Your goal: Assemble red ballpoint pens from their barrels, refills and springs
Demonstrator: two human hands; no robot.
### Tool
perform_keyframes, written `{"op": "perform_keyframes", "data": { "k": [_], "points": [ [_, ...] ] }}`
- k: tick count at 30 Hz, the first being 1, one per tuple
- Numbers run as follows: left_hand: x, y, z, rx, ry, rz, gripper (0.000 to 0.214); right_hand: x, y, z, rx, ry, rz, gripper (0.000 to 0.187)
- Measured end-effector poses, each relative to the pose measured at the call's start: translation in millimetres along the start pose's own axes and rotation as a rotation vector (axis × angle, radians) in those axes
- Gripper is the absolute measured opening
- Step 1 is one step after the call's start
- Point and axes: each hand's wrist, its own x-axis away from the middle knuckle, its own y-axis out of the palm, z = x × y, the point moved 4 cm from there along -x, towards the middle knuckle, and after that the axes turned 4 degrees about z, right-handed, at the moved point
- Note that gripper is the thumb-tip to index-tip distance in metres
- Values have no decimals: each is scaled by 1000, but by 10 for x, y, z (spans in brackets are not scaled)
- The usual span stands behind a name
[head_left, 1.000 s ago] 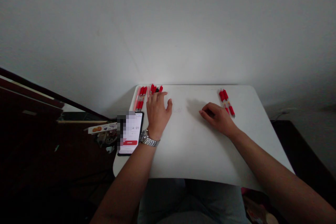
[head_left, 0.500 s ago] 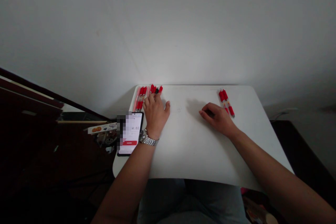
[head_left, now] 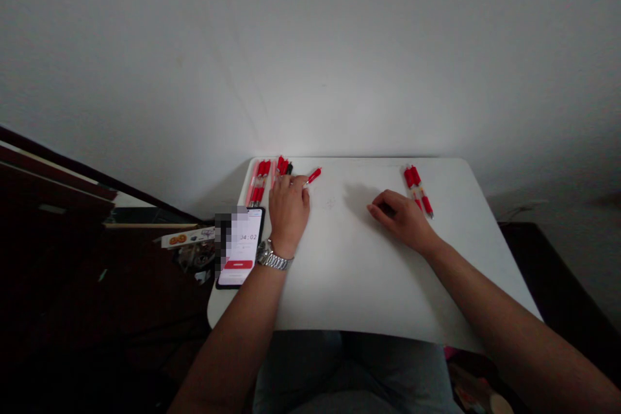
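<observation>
Near the back left of the white table, my left hand (head_left: 290, 210) is closed on a red pen (head_left: 315, 175), whose red end sticks out to the right past the thumb. Just left of that hand lie several red pens (head_left: 262, 181), pink pens (head_left: 252, 182) and a dark green pen (head_left: 290, 169), partly hidden by the fingers. My right hand (head_left: 398, 217) rests on the table, its fingers curled with nothing seen in them. Beyond it, to the right, two red pens (head_left: 418, 189) lie side by side.
A phone (head_left: 240, 249) showing a timer lies at the table's left edge, beside my watch (head_left: 274, 255). The white table (head_left: 349, 278) stands against a pale wall (head_left: 339, 65). Left of it are dark furniture and a patterned box (head_left: 187, 237).
My left hand has closed on a red pen and swung its red end out to the right. The right hand has stayed in place.
</observation>
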Motion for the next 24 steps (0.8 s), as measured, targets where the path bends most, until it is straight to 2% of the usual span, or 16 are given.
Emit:
{"op": "perform_keyframes", "data": {
  "k": [16, 24],
  "points": [
    [-5, 62, 10, 72, 32, -59, 26, 3, -1, 6, -9, 11, -2, 27],
    [30, 100, 151, 251, 147, -105, 28, 6, -2, 0, -12, 27, 26, 28]
  ]
}}
